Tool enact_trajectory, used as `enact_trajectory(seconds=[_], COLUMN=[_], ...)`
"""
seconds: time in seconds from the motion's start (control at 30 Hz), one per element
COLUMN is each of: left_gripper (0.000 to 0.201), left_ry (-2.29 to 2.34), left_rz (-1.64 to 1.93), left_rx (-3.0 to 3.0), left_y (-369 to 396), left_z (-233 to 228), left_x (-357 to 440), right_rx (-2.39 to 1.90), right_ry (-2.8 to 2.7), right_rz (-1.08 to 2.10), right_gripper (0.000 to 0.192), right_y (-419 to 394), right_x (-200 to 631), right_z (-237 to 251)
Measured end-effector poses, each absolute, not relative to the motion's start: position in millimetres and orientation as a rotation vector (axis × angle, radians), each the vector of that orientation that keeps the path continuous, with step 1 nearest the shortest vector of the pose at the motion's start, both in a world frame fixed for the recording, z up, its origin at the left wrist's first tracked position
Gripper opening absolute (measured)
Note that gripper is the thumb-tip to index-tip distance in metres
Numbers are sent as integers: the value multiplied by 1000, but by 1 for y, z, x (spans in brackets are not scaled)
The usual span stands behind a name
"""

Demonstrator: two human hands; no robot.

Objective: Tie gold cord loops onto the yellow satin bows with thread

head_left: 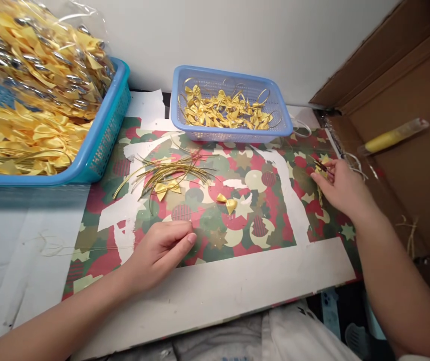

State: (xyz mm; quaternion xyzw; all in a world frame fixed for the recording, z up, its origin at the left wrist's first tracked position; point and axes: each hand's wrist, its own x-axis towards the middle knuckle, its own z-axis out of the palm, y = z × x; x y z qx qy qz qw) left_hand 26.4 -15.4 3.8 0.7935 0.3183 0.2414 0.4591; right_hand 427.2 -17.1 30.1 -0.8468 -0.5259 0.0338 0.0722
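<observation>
My left hand [161,249] rests on the patterned work mat [215,235] with its fingers curled and thumb against forefinger; whether it pinches a thin gold cord is too fine to tell. Just beyond it lie a bundle of gold cords [164,173], a yellow ribbon bow [167,188] and a small folded gold bow [227,203]. My right hand [341,188] reaches to the mat's right edge, and its fingertips pinch a small dark-and-yellow piece [320,168].
A light blue basket [271,103] of finished gold bows with loops stands at the back centre. A larger teal basket [105,135] of yellow bows under a plastic bag sits at the left. Cardboard wall with a yellow-handled tool [391,136] on the right.
</observation>
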Motion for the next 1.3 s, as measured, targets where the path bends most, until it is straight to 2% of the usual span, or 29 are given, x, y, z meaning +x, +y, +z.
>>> enact_trajectory(seconds=[0.13, 0.37, 0.53, 0.67, 0.83, 0.9, 0.97, 1.03, 1.1, 1.2, 1.3], left_gripper=[38, 39, 37, 36, 36, 36, 37, 37, 37, 35, 27], left_ry=[810, 818, 827, 833, 822, 818, 813, 803, 795, 779, 743], left_rz=[599, 608, 582, 577, 591, 596, 589, 584, 588, 613, 615], left_rx=[1975, 2006, 2012, 1991, 1958, 1947, 1941, 1939, 1937, 1932, 1917], left_y=[-16, -16, -16, -16, -17, -17, -17, -17, -18, -19, -19], left_z=[3, 1, 2, 4, 3, 3, 3, 3, 3, 6, 10], left_x=[27, 26, 26, 27, 27, 27, 27, 27, 27, 28, 24], right_rx=[-2461, -2052, -2109, -2106, -1967, -1709, -1457, -1336, -1273, -1203, -1174], right_ry=[-1605, -1827, -1783, -1793, -1775, -1923, -2056, -2095, -2065, -2026, -2026], right_rz=[140, 5, 3, 117, 64, 330, 660, 812, 833, 784, 735], right_gripper=[32, 21, 23, 23, 22, 15, 15, 16, 5, 13, 11], right_y=[-25, -12, 1, 8, -4, -17, -31, -39, -43, -43, -44], right_x=[421, 379, 376, 376, 329, 294, 260, 234, 221, 220, 229], right_z=[17, 12, 2, 0, 18, 25, 27, 24, 19, 17, 21])
